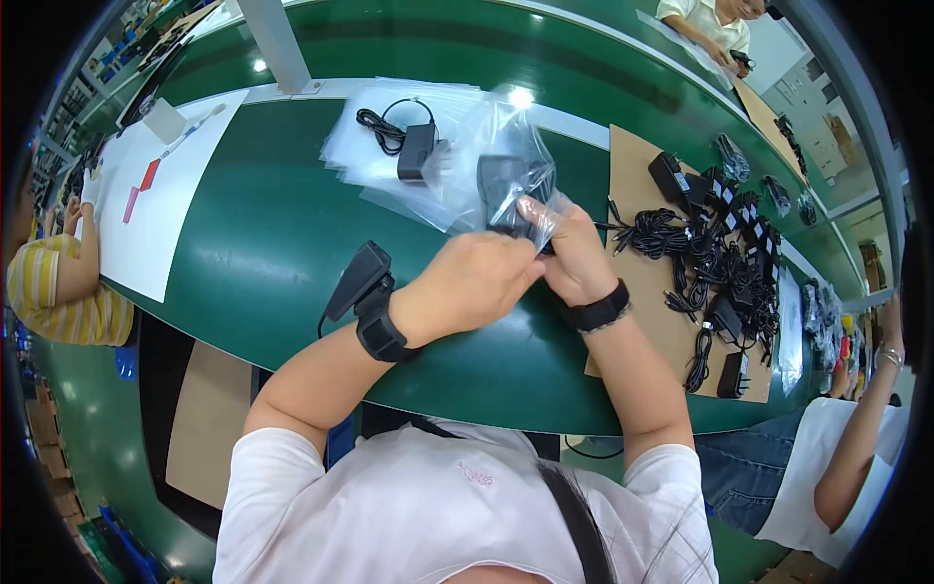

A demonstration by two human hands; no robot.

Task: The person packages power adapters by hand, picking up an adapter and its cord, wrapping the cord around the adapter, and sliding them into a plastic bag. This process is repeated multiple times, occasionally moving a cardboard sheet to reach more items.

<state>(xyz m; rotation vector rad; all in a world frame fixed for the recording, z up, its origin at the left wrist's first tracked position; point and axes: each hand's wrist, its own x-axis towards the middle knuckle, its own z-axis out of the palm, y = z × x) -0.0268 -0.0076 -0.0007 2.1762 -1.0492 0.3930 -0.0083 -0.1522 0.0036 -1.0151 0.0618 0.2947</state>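
Between my hands, over the green table, is a clear plastic bag [506,131] with a dark power adapter [501,180] showing through the film. My right hand [581,255] grips the bag and adapter from the right, its thumb lying over the plastic. The fingers of my left hand [474,284] are closed at the bag's near end, close to the right fingertips; folds hide exactly what they pinch. Just beyond, another black power adapter [417,153] with a coiled cord rests on a stack of flat clear bags [350,146].
To the right, a cardboard sheet [632,336] carries a heap of black adapters and cords [725,253]. Bagged adapters [733,158] lie beyond it. White sheeting [146,248] covers the table's left end, with a red strip [149,175] on it. Co-workers sit left, right and across.
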